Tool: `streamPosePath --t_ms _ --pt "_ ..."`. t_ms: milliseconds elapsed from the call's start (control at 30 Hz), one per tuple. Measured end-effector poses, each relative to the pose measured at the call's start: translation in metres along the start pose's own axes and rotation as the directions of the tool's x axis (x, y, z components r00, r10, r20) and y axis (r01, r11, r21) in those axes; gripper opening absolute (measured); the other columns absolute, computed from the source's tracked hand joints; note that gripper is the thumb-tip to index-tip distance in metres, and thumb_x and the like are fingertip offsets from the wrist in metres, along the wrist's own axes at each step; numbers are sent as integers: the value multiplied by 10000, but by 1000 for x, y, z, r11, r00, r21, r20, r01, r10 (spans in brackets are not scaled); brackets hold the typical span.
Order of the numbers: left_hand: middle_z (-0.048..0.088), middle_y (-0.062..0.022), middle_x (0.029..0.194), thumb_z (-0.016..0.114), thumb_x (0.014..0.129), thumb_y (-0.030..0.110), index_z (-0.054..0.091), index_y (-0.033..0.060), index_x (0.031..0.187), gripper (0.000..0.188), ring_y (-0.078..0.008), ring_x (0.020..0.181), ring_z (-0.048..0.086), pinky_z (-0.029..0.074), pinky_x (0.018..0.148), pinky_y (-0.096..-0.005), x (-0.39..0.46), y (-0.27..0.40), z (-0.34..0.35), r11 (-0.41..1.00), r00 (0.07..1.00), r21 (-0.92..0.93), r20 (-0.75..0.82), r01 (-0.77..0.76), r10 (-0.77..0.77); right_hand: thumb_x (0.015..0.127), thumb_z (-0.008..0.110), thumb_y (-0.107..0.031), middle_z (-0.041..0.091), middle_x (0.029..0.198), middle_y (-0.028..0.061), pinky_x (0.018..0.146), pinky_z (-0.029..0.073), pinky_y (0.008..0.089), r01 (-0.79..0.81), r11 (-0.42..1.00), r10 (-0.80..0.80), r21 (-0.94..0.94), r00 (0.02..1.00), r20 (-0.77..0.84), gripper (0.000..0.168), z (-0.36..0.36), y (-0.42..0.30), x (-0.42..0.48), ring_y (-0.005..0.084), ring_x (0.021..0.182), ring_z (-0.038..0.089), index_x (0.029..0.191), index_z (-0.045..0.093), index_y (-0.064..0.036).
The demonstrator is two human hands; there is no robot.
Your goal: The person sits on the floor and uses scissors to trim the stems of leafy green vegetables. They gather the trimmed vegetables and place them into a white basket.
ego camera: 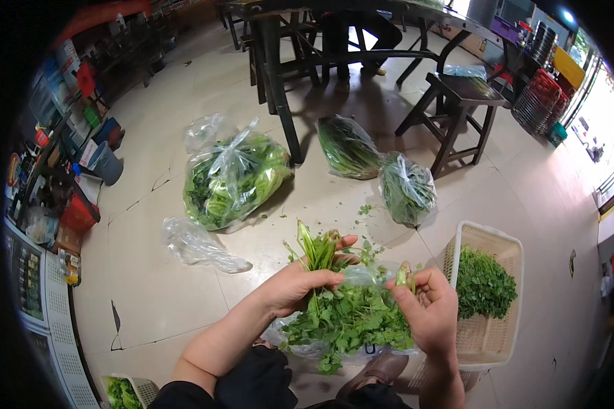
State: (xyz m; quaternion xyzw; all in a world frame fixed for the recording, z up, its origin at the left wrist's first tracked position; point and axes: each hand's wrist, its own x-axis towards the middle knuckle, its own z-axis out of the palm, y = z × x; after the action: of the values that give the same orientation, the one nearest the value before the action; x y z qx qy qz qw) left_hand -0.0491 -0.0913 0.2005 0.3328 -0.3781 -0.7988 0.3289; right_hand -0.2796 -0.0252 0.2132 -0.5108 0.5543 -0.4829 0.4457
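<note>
My left hand (307, 286) is closed round a bunch of green stems (317, 250), their cut ends pointing up and away from me. Between the thumb and fingers of my right hand (430, 307) is a short stem piece (403, 274) with a pale, brownish end. Below both hands lies a heap of leafy cilantro (353, 319) on a clear plastic bag (307, 350), partly hidden by my left hand. To the right of my right hand, a cream plastic basket (514, 327) holds a pile of cut green herbs (483, 283).
Ahead on the tiled floor are a large tied bag of leafy greens (230, 179), two smaller bags of greens (348, 148), (407, 189) and a crumpled plastic bag (199, 248). A wooden stool (465, 97) stands by a dark table leg (281, 97). Another basket (146, 391) sits lower left.
</note>
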Motion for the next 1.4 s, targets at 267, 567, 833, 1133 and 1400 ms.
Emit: streamPosePath --t_ms 267,567,833,1133,1400 --pt "545 -119 1292 551 933 57 397 -8 1445 538 -58 796 509 471 783 -225 20 -60 -19 908 981 -378 140 179 -135 944 615 -34 691 877 58 557 367 170 -125 977 143 171 985 -97 90 -26 39 -25 -1 644 467 908 536 -11" --pt "663 -106 1136 590 968 141 560 -16 1227 304 -94 827 569 480 861 -275 13 -83 -15 997 996 1 46 79 -79 1015 510 -182 703 984 136 657 472 228 -461 724 438 512 882 175 173 -3 71 -20 76 731 563 1003 549 -13" --pt "625 -63 1265 604 953 127 653 34 1082 166 -158 1116 567 452 969 -338 4 -82 -18 782 927 568 372 -258 35 1017 524 -227 658 1053 64 729 527 275 -453 446 390 772 875 288 243 3 96 -17 121 843 622 1176 556 -46" --pt "654 -102 1095 567 948 94 646 12 1046 150 -184 1023 598 445 952 -344 -13 -91 -39 921 905 377 -352 -99 241 975 597 -142 505 875 12 703 387 230 -93 866 54 491 994 93 196 6 87 -13 69 788 438 907 428 -70" --pt "599 -19 1138 546 981 163 591 32 1221 277 -103 895 527 449 786 -253 -17 -86 -15 748 946 643 -109 -167 305 939 647 -222 487 819 80 657 418 317 89 996 -92 29 985 144 271 17 63 -33 160 715 457 952 456 -31"
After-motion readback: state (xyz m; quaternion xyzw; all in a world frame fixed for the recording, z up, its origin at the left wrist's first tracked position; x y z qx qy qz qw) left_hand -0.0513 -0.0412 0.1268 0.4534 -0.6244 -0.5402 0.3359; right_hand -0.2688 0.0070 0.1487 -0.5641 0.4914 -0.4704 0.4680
